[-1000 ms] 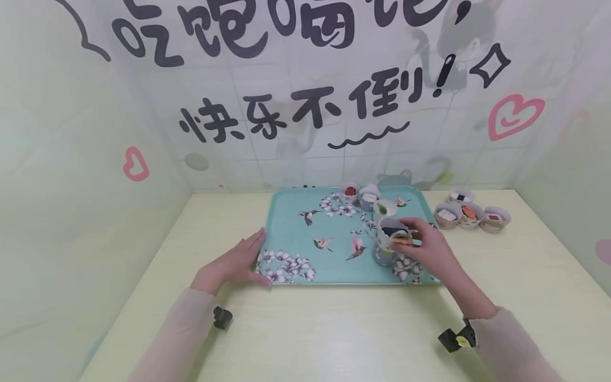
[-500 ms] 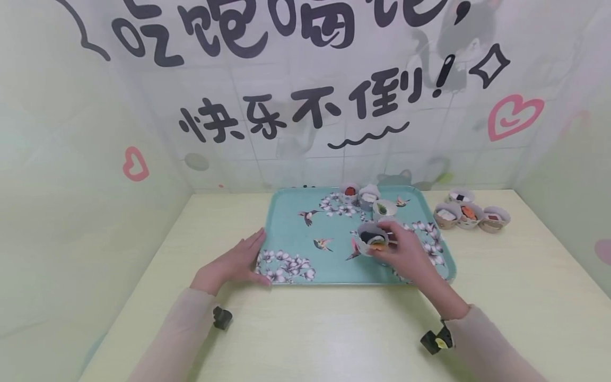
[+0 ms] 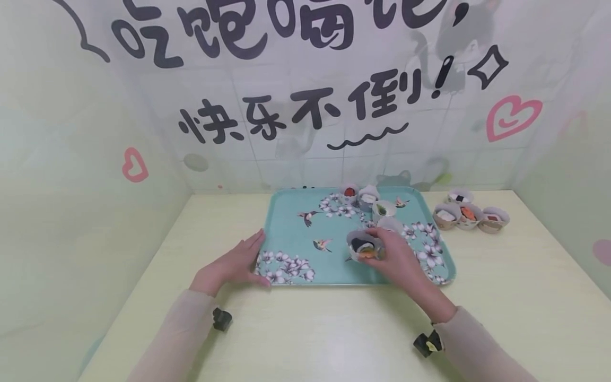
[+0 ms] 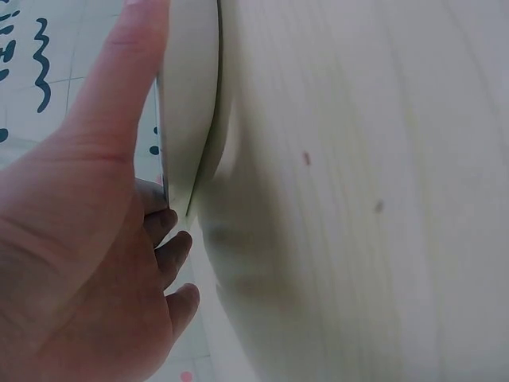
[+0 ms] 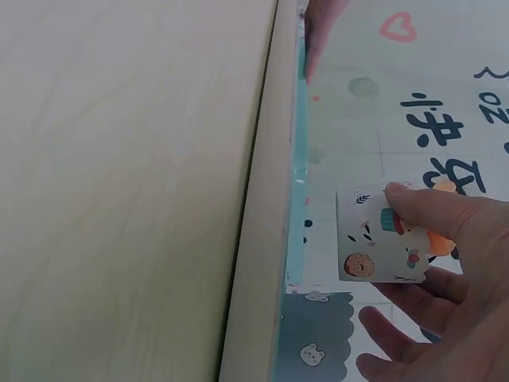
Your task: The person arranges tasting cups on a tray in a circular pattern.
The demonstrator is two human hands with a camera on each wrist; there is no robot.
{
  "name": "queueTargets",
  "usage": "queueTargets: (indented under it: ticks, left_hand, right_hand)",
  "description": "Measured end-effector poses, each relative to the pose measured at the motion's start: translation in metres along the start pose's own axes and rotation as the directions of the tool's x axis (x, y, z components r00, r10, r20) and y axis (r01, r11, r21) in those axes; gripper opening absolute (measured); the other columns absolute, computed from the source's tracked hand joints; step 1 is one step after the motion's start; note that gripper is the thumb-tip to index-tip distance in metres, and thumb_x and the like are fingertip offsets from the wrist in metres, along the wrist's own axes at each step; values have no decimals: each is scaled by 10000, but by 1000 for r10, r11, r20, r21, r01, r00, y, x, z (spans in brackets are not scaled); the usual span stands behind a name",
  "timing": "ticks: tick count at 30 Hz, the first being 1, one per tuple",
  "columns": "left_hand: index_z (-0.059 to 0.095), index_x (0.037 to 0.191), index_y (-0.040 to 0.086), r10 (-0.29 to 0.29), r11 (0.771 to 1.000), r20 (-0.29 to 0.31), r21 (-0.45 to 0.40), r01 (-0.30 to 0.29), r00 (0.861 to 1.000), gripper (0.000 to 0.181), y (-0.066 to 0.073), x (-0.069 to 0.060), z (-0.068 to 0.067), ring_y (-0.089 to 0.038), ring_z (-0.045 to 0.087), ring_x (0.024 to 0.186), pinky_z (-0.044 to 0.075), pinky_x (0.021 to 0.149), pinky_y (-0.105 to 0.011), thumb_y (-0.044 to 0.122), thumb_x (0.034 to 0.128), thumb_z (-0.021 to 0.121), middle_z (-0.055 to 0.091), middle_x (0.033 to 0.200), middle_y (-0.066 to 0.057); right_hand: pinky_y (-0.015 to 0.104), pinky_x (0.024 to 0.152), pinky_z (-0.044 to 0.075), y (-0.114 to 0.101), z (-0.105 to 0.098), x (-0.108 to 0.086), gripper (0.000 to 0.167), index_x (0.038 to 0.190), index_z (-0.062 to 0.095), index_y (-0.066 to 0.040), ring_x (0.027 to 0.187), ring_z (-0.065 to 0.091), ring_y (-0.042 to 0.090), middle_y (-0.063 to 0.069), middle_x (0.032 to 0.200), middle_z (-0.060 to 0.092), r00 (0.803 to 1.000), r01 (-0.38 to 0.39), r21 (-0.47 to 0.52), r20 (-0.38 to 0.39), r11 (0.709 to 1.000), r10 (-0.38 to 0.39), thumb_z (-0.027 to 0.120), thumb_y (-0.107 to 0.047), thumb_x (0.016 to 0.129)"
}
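A pale blue tray with flowers and birds lies on the table. My left hand rests at its front left corner, fingers along the left edge and thumb at the front edge; the left wrist view shows the hand against the rim. With my right hand I pinch a paper cup holding dark and orange pieces, over the tray's front middle. In the right wrist view the printed cup is between thumb and fingers of the hand, near a grey-blue cup.
On the tray's right half stand a grey-rimmed cup, a cup with green, one with white and one with red. Several filled cups stand on the table right of the tray. A printed curtain hangs behind.
My right hand has carried the held cup left and slightly forward to the tray's front middle, away from the grey-rimmed cup it was above. The left hand has stayed at the tray's corner.
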State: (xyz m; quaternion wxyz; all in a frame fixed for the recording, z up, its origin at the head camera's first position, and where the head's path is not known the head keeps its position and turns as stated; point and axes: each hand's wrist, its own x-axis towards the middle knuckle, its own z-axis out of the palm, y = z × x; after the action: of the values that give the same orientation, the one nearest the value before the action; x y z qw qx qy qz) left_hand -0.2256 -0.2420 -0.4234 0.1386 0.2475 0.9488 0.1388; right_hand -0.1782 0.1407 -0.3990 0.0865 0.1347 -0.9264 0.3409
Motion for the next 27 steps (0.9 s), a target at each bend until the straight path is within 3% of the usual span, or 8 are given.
queueTargets:
  ticks: [5, 10, 15, 18, 22, 27]
  left_hand:
    - [66, 1563, -83, 9, 1000, -6, 6, -9, 1000, 1335, -1, 1, 2, -448, 122, 1527, 149, 1252, -596, 631, 696, 789, 34, 1662, -248]
    - [66, 1563, -83, 7, 1000, -9, -6, -7, 1000, 1338, -1, 0, 3, -446, 113, 1529, 142, 1254, -595, 627, 691, 793, 34, 1662, -250]
    - [64, 1565, -77, 6, 1000, -10, -10, -6, 1000, 1340, -1, 0, 2, -446, 114, 1529, 143, 1254, -595, 637, 691, 787, 34, 1664, -245]
    - [64, 1567, -73, 6, 1000, -9, -4, -6, 1000, 1334, -1, 1, 1, -441, 115, 1531, 147, 1256, -590, 634, 695, 785, 33, 1665, -242]
    - [66, 1567, -74, -2, 1000, -8, -1, 2, 1000, 1327, 0, 1, 1, -436, 112, 1534, 146, 1257, -585, 615, 699, 797, 34, 1665, -243]
    - [72, 1566, -76, -6, 1000, -15, -2, 5, 1000, 1330, 0, 1, 2, -442, 117, 1531, 151, 1253, -596, 613, 692, 802, 42, 1665, -244]
  right_hand:
    - [532, 955, 542, 3, 4, -3, 600, 1275, 629, -30, 1137, 583, 358, 141, 1199, 701, 1000, 4, -109, 1, 994, -4, 878, -192, 754]
    - [515, 916, 536, 8, 8, -6, 562, 1207, 665, -33, 1104, 567, 362, 127, 1144, 723, 997, 66, -170, -24, 983, -71, 902, -152, 712]
    - [498, 933, 506, 11, 11, -5, 530, 1118, 684, -18, 1073, 556, 361, 134, 1080, 695, 981, 167, -293, -48, 942, -189, 922, -203, 681]
    - [488, 935, 495, 11, 11, -4, 538, 1090, 689, -5, 1071, 538, 358, 143, 1084, 663, 974, 191, -357, -45, 914, -221, 928, -247, 673]
    - [485, 955, 496, 10, 9, -4, 575, 1131, 687, 15, 1107, 519, 365, 160, 1142, 639, 977, 187, -384, -25, 904, -213, 920, -266, 687]
    - [503, 979, 507, 10, 8, -5, 578, 1186, 670, 15, 1147, 507, 386, 176, 1188, 623, 979, 182, -334, -28, 925, -202, 907, -203, 707]
